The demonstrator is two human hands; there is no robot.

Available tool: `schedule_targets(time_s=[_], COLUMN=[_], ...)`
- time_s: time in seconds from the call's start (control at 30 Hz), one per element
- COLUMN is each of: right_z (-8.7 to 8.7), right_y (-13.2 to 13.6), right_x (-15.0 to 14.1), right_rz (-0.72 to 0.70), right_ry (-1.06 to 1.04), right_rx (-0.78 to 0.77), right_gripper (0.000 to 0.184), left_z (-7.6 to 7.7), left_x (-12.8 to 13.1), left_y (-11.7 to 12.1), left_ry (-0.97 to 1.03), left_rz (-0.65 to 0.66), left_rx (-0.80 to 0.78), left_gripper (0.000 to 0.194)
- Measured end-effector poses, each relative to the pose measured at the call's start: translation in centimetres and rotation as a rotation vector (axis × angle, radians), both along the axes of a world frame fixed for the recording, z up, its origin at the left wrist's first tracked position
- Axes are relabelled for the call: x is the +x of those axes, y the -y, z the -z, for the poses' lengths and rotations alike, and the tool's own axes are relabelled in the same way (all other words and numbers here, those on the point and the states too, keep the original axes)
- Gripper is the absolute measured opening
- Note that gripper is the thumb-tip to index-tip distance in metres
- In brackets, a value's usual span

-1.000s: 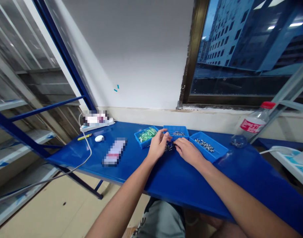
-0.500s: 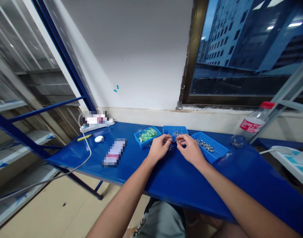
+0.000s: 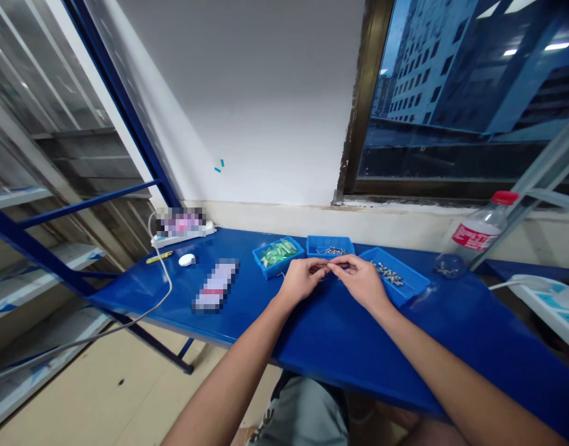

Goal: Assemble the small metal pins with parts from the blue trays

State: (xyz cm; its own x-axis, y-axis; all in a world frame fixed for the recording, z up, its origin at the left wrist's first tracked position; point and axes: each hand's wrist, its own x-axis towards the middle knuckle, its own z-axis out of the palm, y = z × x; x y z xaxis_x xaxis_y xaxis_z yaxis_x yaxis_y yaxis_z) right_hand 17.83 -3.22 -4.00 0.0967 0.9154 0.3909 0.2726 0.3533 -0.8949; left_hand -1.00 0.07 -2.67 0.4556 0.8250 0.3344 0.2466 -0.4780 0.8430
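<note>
Fingertips of my left hand (image 3: 303,280) and my right hand (image 3: 362,282) meet over the blue table, both closed in a pinch. Whatever lies between them is too small and too covered to make out. Just behind the hands is a blue tray (image 3: 316,253) with thin metal screw-like pieces (image 3: 335,251). Beside my right hand, a larger blue tray (image 3: 413,286) holds short shiny metal parts (image 3: 390,275). Left of my left hand, another blue tray (image 3: 266,271) contains green plastic-looking pieces (image 3: 279,252). A few loose metal pieces lie partly hidden by the hands.
On the left of the table (image 3: 247,316) are a blurred-out phone-like object (image 3: 216,285), a white oval object (image 3: 186,260), a yellow tool (image 3: 158,257) and a power strip (image 3: 185,236) with a cable. A red-capped bottle (image 3: 475,234) stands at right, near a window.
My hands have drawn together, so their fingertips now meet where a gap showed between them. The trays and other objects stay put.
</note>
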Motion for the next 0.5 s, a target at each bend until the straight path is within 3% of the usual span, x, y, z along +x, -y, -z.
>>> schedule_targets(time_s=[0.2,0.5], right_z=[0.3,-1.1], right_y=[-0.1,0.7], right_x=[0.1,0.2], right_rz=[0.034,0.032], right_ry=[0.062,0.323], right_rx=[0.002,0.195], right_gripper=[0.027,0.015], left_z=[-0.2,-0.7], left_x=[0.0,-0.2], left_y=[0.0,0.1], left_ry=[-0.001,-0.017], left_rz=[-0.061,-0.065], left_rx=[0.056,0.068], left_gripper=[0.025,0.025])
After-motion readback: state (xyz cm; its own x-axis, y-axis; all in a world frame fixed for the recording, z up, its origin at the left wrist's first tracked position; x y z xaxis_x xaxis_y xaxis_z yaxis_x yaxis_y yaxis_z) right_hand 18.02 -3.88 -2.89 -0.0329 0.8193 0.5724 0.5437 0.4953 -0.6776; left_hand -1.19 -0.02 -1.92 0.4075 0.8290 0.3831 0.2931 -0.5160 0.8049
